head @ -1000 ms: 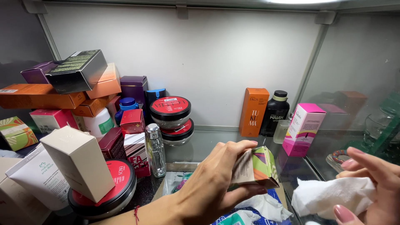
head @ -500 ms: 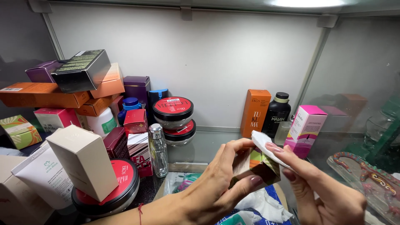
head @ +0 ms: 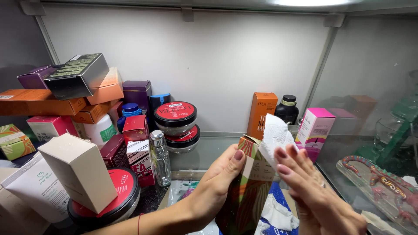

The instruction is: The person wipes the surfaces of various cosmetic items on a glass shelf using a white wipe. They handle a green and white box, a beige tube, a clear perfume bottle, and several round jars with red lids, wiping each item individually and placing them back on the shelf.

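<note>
The person stands at a glass shelf [head: 217, 150] crowded with cosmetics. The left hand [head: 217, 182] holds a tall patterned carton [head: 246, 196] upright in the foreground, just in front of the shelf's near edge; the fingers [head: 237, 157] are curled around its left side, with the thumb near the top flap. The right hand [head: 313, 191] presses a crumpled white paper towel [head: 276, 135] flat against the carton's upper right face, its fingers [head: 289, 163] stretched out and held close together over the paper.

Behind the carton, toward the back wall, stand an orange box [head: 260, 114], a dark bottle [head: 287, 109] with a black cap and a pink and white box [head: 314, 128], all near one another. To the left of the hands a small clear glass bottle [head: 160, 159] with a silver cap stands upright, and behind it two red-lidded jars [head: 176, 119] are stacked. Further left there is a heap of boxes: a grey box [head: 78, 76] lies tilted on top of orange cartons [head: 43, 102], and a beige box [head: 80, 172] leans on a large round tin [head: 117, 196] with a red lid. A white tube [head: 37, 189] lies at the far left. On the right, a colourful lizard figure [head: 379, 178] rests on a clear tray. More white paper [head: 276, 213] lies low beneath the hands.
</note>
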